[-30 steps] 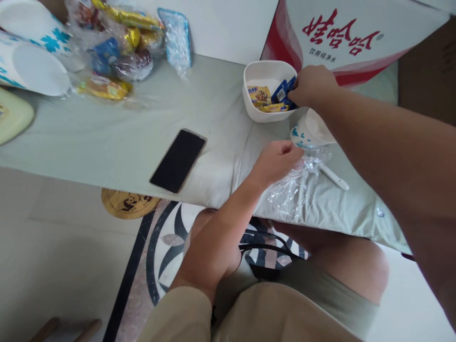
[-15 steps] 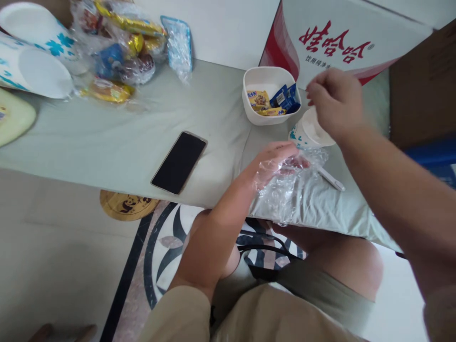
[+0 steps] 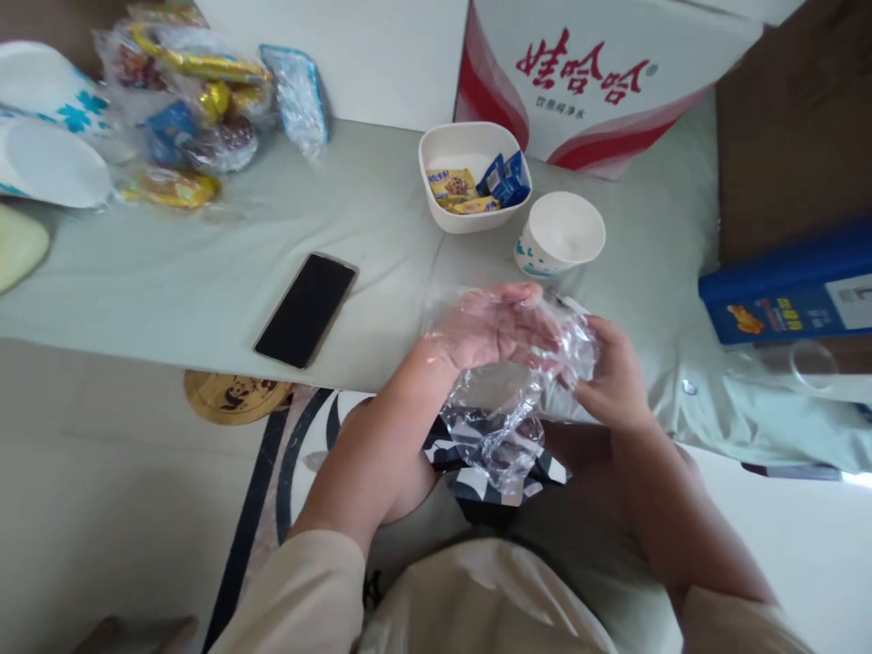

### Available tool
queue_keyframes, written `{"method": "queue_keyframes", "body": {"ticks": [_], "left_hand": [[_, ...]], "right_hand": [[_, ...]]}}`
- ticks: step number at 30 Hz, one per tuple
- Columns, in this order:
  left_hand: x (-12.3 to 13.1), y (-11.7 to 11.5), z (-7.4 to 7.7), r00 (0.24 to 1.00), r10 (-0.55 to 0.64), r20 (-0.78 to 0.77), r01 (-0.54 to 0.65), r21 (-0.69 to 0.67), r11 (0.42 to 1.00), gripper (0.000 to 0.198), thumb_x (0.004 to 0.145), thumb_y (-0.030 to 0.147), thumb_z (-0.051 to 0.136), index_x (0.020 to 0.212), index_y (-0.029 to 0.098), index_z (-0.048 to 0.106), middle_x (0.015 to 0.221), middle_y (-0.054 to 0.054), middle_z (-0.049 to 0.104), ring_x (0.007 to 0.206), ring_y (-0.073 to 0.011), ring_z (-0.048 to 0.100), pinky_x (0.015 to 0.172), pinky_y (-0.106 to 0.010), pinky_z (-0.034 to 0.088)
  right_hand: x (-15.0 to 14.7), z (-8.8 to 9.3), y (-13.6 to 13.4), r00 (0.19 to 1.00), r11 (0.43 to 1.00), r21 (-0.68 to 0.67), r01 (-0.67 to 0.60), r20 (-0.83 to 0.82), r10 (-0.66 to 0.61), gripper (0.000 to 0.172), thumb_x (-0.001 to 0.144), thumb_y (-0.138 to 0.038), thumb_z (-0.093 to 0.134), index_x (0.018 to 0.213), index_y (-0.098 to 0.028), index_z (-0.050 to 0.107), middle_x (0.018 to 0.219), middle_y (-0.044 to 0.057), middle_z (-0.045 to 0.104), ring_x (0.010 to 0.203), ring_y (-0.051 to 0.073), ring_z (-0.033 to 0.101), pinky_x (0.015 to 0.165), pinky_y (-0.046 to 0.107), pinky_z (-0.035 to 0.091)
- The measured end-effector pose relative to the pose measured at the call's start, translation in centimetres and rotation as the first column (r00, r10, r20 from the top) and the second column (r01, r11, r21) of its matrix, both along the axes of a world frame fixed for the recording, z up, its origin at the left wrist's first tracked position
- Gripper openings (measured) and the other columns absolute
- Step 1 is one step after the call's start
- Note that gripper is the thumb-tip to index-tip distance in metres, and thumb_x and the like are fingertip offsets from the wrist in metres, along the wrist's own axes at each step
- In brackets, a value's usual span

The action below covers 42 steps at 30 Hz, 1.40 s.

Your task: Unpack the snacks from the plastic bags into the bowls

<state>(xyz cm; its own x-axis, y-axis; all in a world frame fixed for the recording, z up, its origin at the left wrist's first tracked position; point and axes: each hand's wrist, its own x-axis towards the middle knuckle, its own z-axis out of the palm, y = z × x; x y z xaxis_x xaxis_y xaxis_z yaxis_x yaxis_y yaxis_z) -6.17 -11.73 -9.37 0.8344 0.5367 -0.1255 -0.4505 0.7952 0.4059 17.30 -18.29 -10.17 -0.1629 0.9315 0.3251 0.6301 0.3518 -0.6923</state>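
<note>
A crinkled clear plastic bag (image 3: pixel 504 427) is around my left hand (image 3: pixel 500 327) and hangs down past the front edge of the covered surface. Inside it, the left palm faces up, with the fingers stretched to the right and slightly curved. My right hand (image 3: pixel 613 372) pinches the bag's plastic close to the left fingertips. Just beyond the hands stands a white paper cup (image 3: pixel 538 259) with blue leaf prints. Left of the cup, a white square bowl (image 3: pixel 442 216) contains yellow and blue snack packets (image 3: pixel 504 180). The white stick-like object is mostly hidden behind the plastic.
A dark phone (image 3: pixel 306 311) lies left of my hands. Bagged snacks (image 3: pixel 204 100) and stacked paper cups (image 3: pixel 58 159) are at the far left. A red-and-white carton (image 3: pixel 579 82) stands behind the bowl. At right are a blue box (image 3: pixel 783 304) and a clear cup (image 3: pixel 810 365).
My right hand has come down from above the paper cup and taken hold of the plastic around my left hand. The bag now hangs over the edge, and the view has shifted right.
</note>
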Motion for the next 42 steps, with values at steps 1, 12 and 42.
{"method": "queue_keyframes", "body": {"ticks": [1, 12, 42], "left_hand": [[0.1, 0.0, -0.1, 0.998, 0.034, -0.051, -0.036, -0.030, 0.999, 0.019, 0.087, 0.030, 0.053, 0.071, 0.020, 0.048, 0.076, -0.010, 0.078, 0.076, -0.0266, 0.077, 0.094, -0.053, 0.057], [1.2, 2.8, -0.1, 0.729, 0.186, -0.659, -0.209, 0.045, 0.977, 0.018, 0.095, 0.023, 0.051, 0.077, 0.020, 0.049, 0.061, -0.005, 0.073, 0.066, -0.0239, 0.076, 0.072, -0.039, 0.060], [1.0, 2.5, -4.7, 0.232, 0.747, -0.623, -0.153, 0.735, 0.661, 0.057, 0.082, 0.078, 0.068, 0.081, 0.021, 0.059, 0.045, 0.008, 0.042, 0.033, -0.0050, 0.033, 0.034, -0.024, 0.014]], "right_hand": [[0.1, -0.3, -0.3, 0.999, 0.999, -0.032, -0.008, -0.048, 0.007, 0.041, 0.084, -0.055, 0.075, 0.110, -0.024, 0.074, 0.098, 0.007, 0.079, 0.087, 0.024, 0.076, 0.077, 0.039, 0.063], [3.2, -1.0, -0.2, 0.727, 0.853, -0.505, 0.131, -0.537, -0.429, 0.042, 0.089, -0.052, 0.059, 0.060, -0.022, 0.067, 0.046, 0.000, 0.053, 0.040, 0.012, 0.042, 0.040, 0.027, 0.029], [5.4, -1.5, 3.2, 0.615, 0.804, -0.581, 0.126, -0.590, -0.523, 0.040, 0.080, -0.060, 0.075, 0.088, -0.024, 0.060, 0.048, -0.011, 0.045, 0.032, 0.006, 0.033, 0.031, 0.022, 0.021]]}}
